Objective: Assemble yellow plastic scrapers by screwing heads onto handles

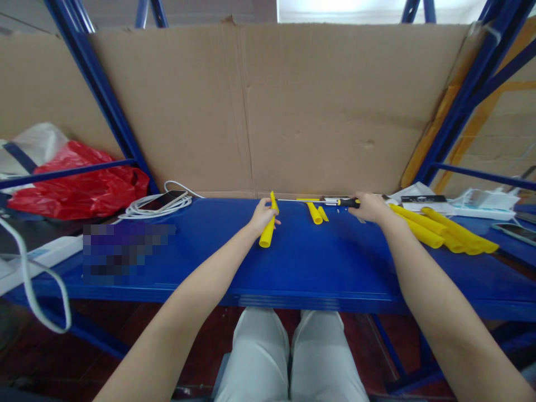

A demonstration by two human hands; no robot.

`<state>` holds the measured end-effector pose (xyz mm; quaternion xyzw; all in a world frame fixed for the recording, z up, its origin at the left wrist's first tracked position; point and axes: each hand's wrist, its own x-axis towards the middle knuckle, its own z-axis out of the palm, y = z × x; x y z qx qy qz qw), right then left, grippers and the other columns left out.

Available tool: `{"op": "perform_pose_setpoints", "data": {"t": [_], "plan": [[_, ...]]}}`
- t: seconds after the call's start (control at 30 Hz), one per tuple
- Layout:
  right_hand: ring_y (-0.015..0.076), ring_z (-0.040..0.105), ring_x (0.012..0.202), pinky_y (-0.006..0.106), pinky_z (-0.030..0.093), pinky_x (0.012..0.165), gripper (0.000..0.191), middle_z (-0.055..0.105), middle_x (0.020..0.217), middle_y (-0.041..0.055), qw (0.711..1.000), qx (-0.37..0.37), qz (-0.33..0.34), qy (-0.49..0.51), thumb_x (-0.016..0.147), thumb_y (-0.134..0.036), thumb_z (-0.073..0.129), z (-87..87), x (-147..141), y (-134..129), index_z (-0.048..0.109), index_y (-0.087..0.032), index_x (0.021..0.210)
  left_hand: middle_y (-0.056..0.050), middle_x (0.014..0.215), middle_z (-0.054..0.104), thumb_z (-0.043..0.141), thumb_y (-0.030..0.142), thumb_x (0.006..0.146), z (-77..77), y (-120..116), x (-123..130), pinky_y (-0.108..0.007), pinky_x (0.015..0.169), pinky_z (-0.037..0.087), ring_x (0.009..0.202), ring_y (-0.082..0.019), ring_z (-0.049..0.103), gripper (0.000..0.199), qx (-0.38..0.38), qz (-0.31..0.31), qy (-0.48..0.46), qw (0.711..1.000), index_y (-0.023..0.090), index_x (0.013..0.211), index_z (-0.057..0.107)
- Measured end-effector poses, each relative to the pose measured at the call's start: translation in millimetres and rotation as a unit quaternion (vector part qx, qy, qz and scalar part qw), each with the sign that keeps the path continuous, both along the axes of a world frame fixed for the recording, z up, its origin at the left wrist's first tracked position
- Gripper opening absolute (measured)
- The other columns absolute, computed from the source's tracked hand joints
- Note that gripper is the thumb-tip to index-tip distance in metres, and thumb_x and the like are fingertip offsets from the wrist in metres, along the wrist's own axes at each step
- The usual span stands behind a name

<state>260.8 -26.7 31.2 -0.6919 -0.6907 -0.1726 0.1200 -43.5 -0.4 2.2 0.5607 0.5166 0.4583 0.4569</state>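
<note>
My left hand (262, 213) is closed around a yellow tube (267, 237), whose round end points toward me above the blue tabletop. In my right hand (372, 208) is a screwdriver (348, 203) with a black and yellow handle. Its long thin metal shaft points left, and the tip reaches close to the upper part of the tube; I cannot tell whether they touch. Between my hands lie a short yellow tube (315, 214) and a smaller yellow piece (322, 213). Several longer yellow tubes (458, 231) lie to the right of my right hand.
The blue table (293, 268) backs onto a cardboard panel (310, 111) between blue metal posts. At left are a coiled white cable (154, 207), a red plastic bag (79, 184) and a white power strip (50, 254). White chargers (481, 201) and a phone (517, 231) lie far right.
</note>
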Motion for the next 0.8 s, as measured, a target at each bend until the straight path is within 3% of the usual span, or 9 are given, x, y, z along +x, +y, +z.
{"op": "perform_pose_setpoints", "data": {"t": [0.2,0.47,0.67,0.8], "plan": [[0.0328,0.057,0.106,0.041,0.041,0.082,0.034,0.065,0.107,0.0164,1.0,0.027,0.01,-0.008,0.074,-0.03,0.052,1.4,-3.2,-3.6,0.064,-0.016,0.102,0.0,0.096,0.061,0.049,0.0,0.074,0.3,-0.2,-0.1,-0.016,0.036,0.041,0.041,-0.006,0.056,0.047,0.001,0.005,0.003,1.0,0.023,0.114,0.04],[0.0305,0.059,0.086,0.044,0.035,0.081,0.034,0.066,0.084,0.0127,0.999,0.022,-0.036,0.011,0.077,-0.031,0.048,1.4,-9.9,-4.2,0.055,-0.015,0.106,0.001,0.091,0.061,0.05,0.0,0.074,2.3,-2.5,0.0,-0.016,0.037,0.042,0.041,-0.006,0.056,0.047,-0.006,-0.002,-0.001,1.0,0.024,0.113,0.04],[0.0332,0.055,0.101,0.046,0.036,0.085,0.036,0.065,0.104,0.0155,0.999,0.033,0.006,0.014,0.075,-0.031,0.047,-2.5,-8.4,-2.2,0.062,-0.017,0.104,-0.001,0.096,0.062,0.05,0.001,0.073,2.9,-1.6,-0.7,-0.017,0.038,0.044,0.042,-0.006,0.057,0.047,-0.011,0.005,0.006,1.0,0.024,0.114,0.039],[0.0344,0.052,0.105,0.047,0.037,0.086,0.033,0.062,0.107,0.0179,0.999,0.053,0.004,-0.001,0.075,-0.029,0.048,-2.5,-5.8,-2.4,0.063,-0.015,0.1,-0.002,0.101,0.062,0.05,0.001,0.074,1.5,-1.0,-0.4,-0.015,0.037,0.042,0.042,-0.005,0.057,0.048,-0.006,-0.004,0.011,1.0,0.024,0.115,0.039]]}}
